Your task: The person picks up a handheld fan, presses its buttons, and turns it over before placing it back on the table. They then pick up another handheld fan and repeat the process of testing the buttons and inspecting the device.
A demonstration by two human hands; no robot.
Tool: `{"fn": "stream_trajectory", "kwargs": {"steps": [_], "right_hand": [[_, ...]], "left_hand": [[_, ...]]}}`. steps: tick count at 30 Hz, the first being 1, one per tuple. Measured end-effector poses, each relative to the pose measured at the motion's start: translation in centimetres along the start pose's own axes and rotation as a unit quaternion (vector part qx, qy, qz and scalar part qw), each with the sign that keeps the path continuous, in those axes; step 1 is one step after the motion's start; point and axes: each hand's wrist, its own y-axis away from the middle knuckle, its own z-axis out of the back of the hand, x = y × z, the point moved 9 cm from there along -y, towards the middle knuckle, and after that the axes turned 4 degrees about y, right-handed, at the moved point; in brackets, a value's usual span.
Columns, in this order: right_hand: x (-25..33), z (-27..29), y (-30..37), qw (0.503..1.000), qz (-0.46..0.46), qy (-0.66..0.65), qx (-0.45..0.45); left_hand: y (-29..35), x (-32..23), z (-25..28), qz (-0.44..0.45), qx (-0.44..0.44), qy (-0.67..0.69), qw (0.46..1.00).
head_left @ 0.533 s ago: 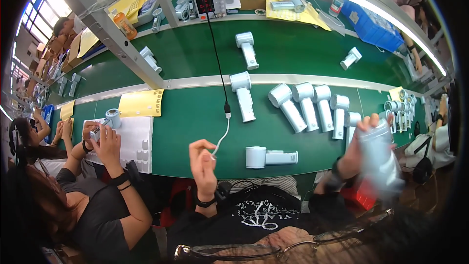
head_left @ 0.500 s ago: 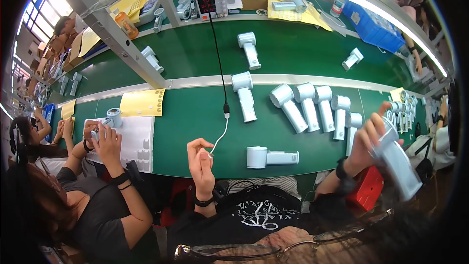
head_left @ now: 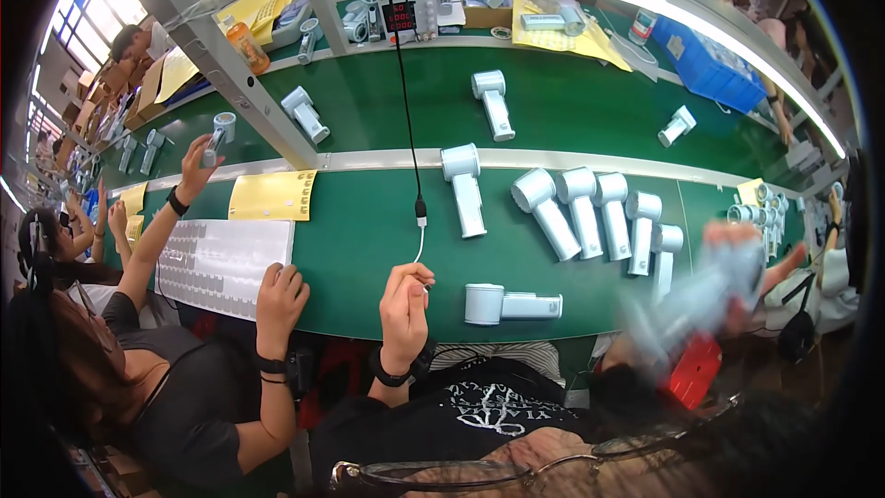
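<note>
My left hand [head_left: 406, 300] is raised at the near edge of the green table [head_left: 369, 249], pinching the end of a thin white cable [head_left: 421, 244]. The cable hangs from a black lead [head_left: 406, 83] that comes down from above. My right hand [head_left: 737, 263] is blurred at the right and grips a white handheld device [head_left: 687, 309] with a round head and a straight handle. Another such device [head_left: 512, 304] lies on its side on the table between my hands. A row of several more [head_left: 590, 212] lies beyond it.
A co-worker sits at my left, with one hand [head_left: 281, 300] on the table edge by a white sheet [head_left: 221, 258] and the other hand [head_left: 198, 166] raised with a small device. Yellow sheets, a blue bin [head_left: 710, 65] and a red object [head_left: 696, 378] are nearby.
My right hand has swung the white device left toward the table and is blurred. The co-worker has lifted one hand with a device up and put the other on the table edge.
</note>
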Motion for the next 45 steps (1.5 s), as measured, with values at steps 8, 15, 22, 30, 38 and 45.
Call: {"fn": "stream_trajectory", "kwargs": {"steps": [8,15,22,30,38,45], "right_hand": [[-31.2,7.1,-4.4,0.824,-0.307,0.467,0.096],[-43.4,4.7,-2.2,0.617,-0.227,0.706,0.264],[-45.7,-7.3,2.8,0.572,-0.246,0.642,0.447],[-34.0,-9.6,-0.1,0.732,-0.228,0.539,0.349],[-20.8,-9.6,8.7,0.817,-0.535,-0.065,0.205],[-14.3,-10.7,13.7,0.795,-0.541,-0.272,0.027]], "left_hand": [[0.8,-1.1,-0.1,-0.006,0.020,0.021,1.000],[1.2,0.0,0.7,0.022,0.020,0.000,1.000],[0.8,0.0,0.1,0.019,0.035,0.003,0.999],[1.2,-0.5,-0.4,0.014,0.044,0.026,0.999],[1.7,-0.7,-2.7,0.045,0.080,0.106,0.990],[1.8,-3.2,-8.8,-0.006,0.214,0.098,0.972]]}}
